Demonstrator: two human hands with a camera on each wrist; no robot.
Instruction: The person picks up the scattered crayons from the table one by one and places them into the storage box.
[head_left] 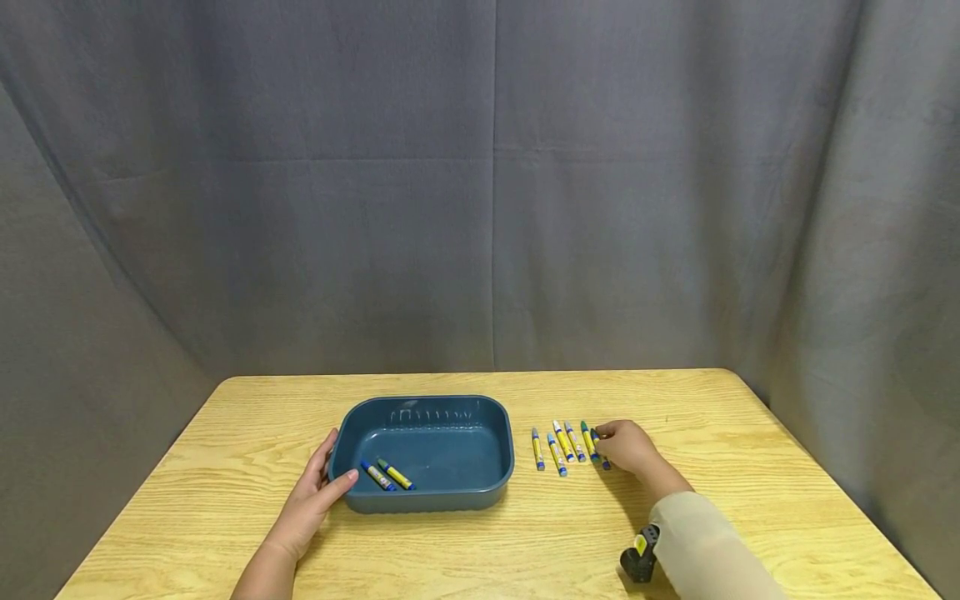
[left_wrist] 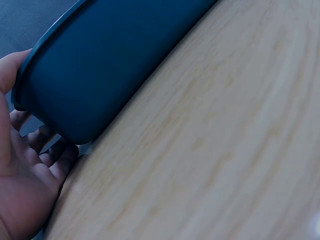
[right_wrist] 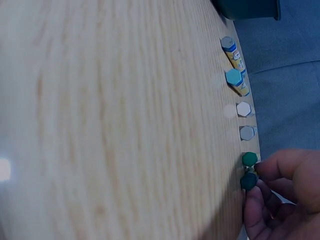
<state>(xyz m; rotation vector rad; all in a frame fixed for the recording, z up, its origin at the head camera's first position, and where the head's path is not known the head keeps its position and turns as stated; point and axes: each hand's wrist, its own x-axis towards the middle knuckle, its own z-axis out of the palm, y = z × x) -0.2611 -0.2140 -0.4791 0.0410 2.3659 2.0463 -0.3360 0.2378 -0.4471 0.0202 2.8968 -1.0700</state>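
Observation:
My left hand (head_left: 306, 502) grips the left end of a dark blue plastic bin (head_left: 427, 501), thumb over the rim and fingers along the outer wall, as the left wrist view also shows. Two yellow-wrapped crayons (head_left: 396, 475) lie inside the bin near its front left corner. On the right, my right hand (head_left: 628, 448) pinches a dark crayon (right_wrist: 249, 181) at the right end of a loose row on the table. Right beside it lies a green crayon (right_wrist: 249, 159).
Further left in the row lie several more crayons, among them a white one (head_left: 562, 440), a light blue one (head_left: 557, 455) and a grey one (head_left: 537, 450). The wooden table (head_left: 480, 558) ends in front of a grey curtain (head_left: 480, 208).

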